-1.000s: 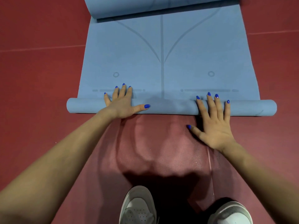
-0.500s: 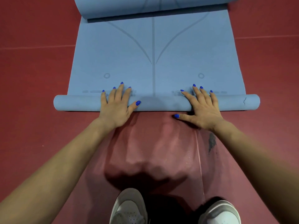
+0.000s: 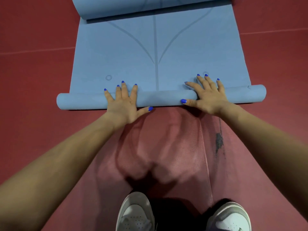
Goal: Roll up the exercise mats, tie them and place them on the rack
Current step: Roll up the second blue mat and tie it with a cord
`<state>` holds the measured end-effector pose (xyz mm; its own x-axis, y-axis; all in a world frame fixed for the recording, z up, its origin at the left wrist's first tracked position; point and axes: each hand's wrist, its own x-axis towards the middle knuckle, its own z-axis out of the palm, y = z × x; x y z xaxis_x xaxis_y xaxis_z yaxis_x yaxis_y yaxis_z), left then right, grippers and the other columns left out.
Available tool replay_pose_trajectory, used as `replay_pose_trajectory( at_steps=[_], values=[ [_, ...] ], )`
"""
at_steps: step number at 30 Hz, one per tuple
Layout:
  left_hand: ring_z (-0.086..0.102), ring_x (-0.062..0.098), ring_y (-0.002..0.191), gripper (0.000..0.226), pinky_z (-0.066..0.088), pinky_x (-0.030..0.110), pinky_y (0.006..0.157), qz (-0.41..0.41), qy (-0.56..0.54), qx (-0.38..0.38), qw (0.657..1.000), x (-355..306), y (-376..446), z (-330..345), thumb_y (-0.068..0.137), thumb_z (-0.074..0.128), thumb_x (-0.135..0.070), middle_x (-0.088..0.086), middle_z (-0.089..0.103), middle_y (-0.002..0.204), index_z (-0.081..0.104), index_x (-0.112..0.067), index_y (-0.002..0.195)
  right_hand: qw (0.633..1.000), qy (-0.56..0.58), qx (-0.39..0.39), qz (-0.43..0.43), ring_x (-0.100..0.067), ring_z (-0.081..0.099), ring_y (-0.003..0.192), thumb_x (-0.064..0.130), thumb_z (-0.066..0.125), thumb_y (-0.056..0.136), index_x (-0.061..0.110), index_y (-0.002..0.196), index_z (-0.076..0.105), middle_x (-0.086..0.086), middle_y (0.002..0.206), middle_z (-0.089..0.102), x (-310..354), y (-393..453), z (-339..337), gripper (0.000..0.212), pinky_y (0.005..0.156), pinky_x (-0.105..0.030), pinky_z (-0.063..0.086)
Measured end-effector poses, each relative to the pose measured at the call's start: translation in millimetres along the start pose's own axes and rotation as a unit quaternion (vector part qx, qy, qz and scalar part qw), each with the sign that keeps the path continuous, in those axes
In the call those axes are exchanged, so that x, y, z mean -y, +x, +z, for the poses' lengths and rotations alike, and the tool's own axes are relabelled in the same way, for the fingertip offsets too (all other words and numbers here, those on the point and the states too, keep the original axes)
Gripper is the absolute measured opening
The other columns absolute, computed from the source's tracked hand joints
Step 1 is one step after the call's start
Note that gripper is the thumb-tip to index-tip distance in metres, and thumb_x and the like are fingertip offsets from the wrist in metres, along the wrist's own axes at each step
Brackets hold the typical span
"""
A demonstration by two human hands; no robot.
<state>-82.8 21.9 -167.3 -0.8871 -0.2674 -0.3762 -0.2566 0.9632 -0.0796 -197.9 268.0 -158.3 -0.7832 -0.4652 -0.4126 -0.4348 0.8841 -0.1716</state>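
Observation:
A blue exercise mat [image 3: 133, 52] with faint line markings lies on the floor, its near end wound into a thin roll [image 3: 160, 98] that spans the mat's width. My left hand [image 3: 124, 104] lies flat over the roll left of centre, fingers spread and straight. My right hand [image 3: 207, 95] presses on the roll right of centre, fingers reaching onto the flat mat beyond it. The mat's far end [image 3: 116, 7] curls up at the top of the view.
A pink mat [image 3: 166, 147] lies flat under the blue one, stretching back to my two white shoes [image 3: 135, 214]. It bears a dark smudge [image 3: 219, 142] on the right. Red floor [image 3: 33, 80] surrounds both mats.
The roll has moved forward along the blue mat and grown a little thicker. Both hands went forward with it, the right hand coming up onto the roll.

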Motion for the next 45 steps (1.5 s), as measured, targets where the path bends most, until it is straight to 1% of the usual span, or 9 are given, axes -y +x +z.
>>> replay_pose_trajectory(
  at_steps=[4,8,12,15,18,26,32,38,45],
  values=[
    [0.010,0.027,0.146,0.098,-0.005,0.064,0.110,0.008,-0.039,0.042,0.998,6.2,16.3,-12.0,0.075,0.029,-0.083,0.013,0.027,0.150,0.006,-0.027,0.152,0.982,-0.008,-0.188,0.006,-0.029,0.042,0.121,0.075,0.029,0.078,0.030,0.121,0.056,-0.012,0.129,0.045,7.3,-9.4,16.9,0.068,0.107,-0.048,0.013],
    [-0.011,0.026,0.147,0.096,-0.014,0.062,0.108,0.009,-0.057,0.074,0.996,7.0,23.9,-18.0,0.077,0.033,-0.081,0.007,0.000,0.160,0.000,-0.032,0.152,0.948,0.019,-0.319,0.017,-0.032,0.052,0.111,0.054,0.040,0.089,0.018,0.118,0.062,-0.014,0.111,0.056,20.7,-16.7,37.5,0.051,0.105,-0.046,0.018],
    [-0.024,0.027,0.144,0.100,-0.014,0.062,0.109,0.011,-0.072,0.049,0.996,8.7,26.3,-15.0,0.075,0.036,-0.083,-0.003,-0.022,0.158,-0.008,-0.035,0.151,0.959,-0.001,-0.284,-0.004,-0.034,0.028,0.139,0.044,0.034,0.095,0.020,0.145,0.037,-0.017,0.141,0.042,17.3,-25.1,54.3,0.055,0.114,-0.053,0.005],
    [0.013,0.029,0.144,0.104,0.006,0.052,0.113,0.056,-0.159,-0.059,0.984,15.9,19.7,-4.0,0.065,0.034,-0.087,0.005,0.022,0.153,0.020,-0.030,0.151,0.971,-0.010,-0.238,-0.013,-0.033,0.024,0.141,0.053,0.025,0.092,0.025,0.148,0.030,-0.016,0.148,0.035,8.8,-19.8,49.2,0.063,0.114,-0.052,0.002],
    [0.044,0.032,0.110,0.087,0.023,0.035,0.096,0.091,-0.226,-0.162,0.956,24.6,9.5,6.5,0.061,0.050,-0.077,0.009,0.047,0.116,0.054,-0.023,0.129,0.979,-0.012,-0.202,-0.009,-0.030,0.025,0.141,0.064,0.014,0.084,0.028,0.147,0.033,-0.015,0.146,0.036,4.2,-6.9,37.4,0.075,0.114,-0.052,0.000],
    [0.047,0.036,0.109,0.059,0.030,0.039,0.097,0.117,-0.193,-0.094,0.970,35.5,34.2,-11.3,0.080,0.072,-0.041,0.009,0.053,0.118,0.055,-0.020,0.132,0.989,-0.022,-0.148,-0.012,-0.026,0.030,0.132,0.063,0.048,0.084,0.030,0.146,0.033,-0.007,0.135,0.041,3.5,14.7,19.1,0.071,0.114,-0.051,-0.003],
    [0.054,0.032,0.108,0.055,0.038,0.045,0.098,0.150,-0.205,-0.059,0.965,40.8,38.4,-17.6,0.081,0.073,-0.038,0.011,0.057,0.117,0.058,-0.015,0.128,0.977,-0.075,-0.185,-0.076,-0.039,0.048,0.109,0.071,0.019,0.077,0.013,0.129,0.052,-0.013,0.109,0.056,-1.0,15.8,15.2,0.085,0.111,-0.056,0.011],
    [0.056,0.026,0.103,0.052,0.042,0.045,0.094,0.153,-0.243,-0.028,0.957,36.2,18.2,-15.2,0.079,0.074,-0.042,0.007,0.058,0.110,0.062,-0.018,0.124,0.959,-0.054,-0.241,-0.138,-0.037,0.054,0.076,0.073,0.013,0.088,0.005,0.114,0.060,-0.014,0.085,0.057,-8.9,-2.5,27.8,0.087,0.084,-0.047,0.043],
    [0.057,0.023,0.101,0.071,0.044,0.045,0.092,0.137,-0.277,-0.003,0.951,32.0,-37.4,-0.8,0.063,0.063,-0.063,0.002,0.061,0.106,0.065,-0.023,0.121,0.960,-0.056,-0.241,-0.129,-0.033,0.053,0.066,0.067,0.024,0.088,0.009,0.110,0.064,-0.009,0.079,0.059,1.5,-60.2,50.8,0.073,0.070,-0.040,0.047]
  ],
)
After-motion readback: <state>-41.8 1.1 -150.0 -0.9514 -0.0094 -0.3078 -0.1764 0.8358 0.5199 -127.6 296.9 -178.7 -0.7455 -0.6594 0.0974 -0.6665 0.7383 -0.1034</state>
